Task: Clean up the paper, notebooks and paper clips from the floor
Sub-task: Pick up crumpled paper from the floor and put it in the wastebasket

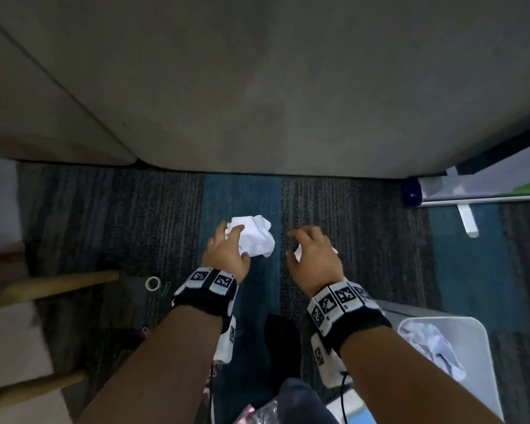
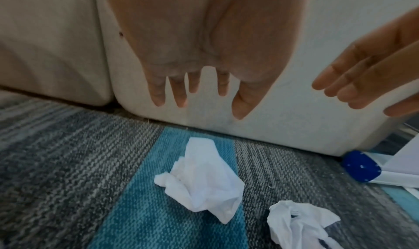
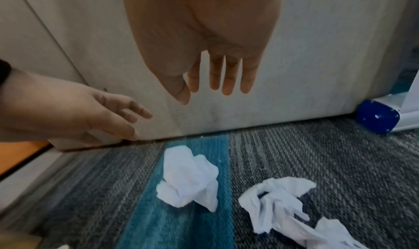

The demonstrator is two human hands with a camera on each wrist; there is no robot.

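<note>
Two crumpled white paper balls lie on the striped carpet. The bigger ball [image 1: 254, 240] [image 2: 204, 179] [image 3: 188, 177] sits on the blue stripe. My left hand [image 1: 228, 240] [image 2: 192, 86] hovers just above it, fingers spread and holding nothing. The second ball [image 1: 297, 252] [image 2: 299, 224] [image 3: 278, 204] lies to its right, mostly hidden under my right hand [image 1: 309, 246] [image 3: 213, 82] in the head view. That hand is also open and above the paper. A green paper clip [image 1: 166, 289] lies on the carpet to the left.
A grey sofa [image 1: 257, 87] stands right behind the papers. A white bin [image 1: 487, 362] holding crumpled paper stands at the near right. A tape ring [image 1: 153, 283] and wooden legs [image 1: 58, 286] are on the left; a white stand with a blue foot [image 1: 412, 195] is on the right.
</note>
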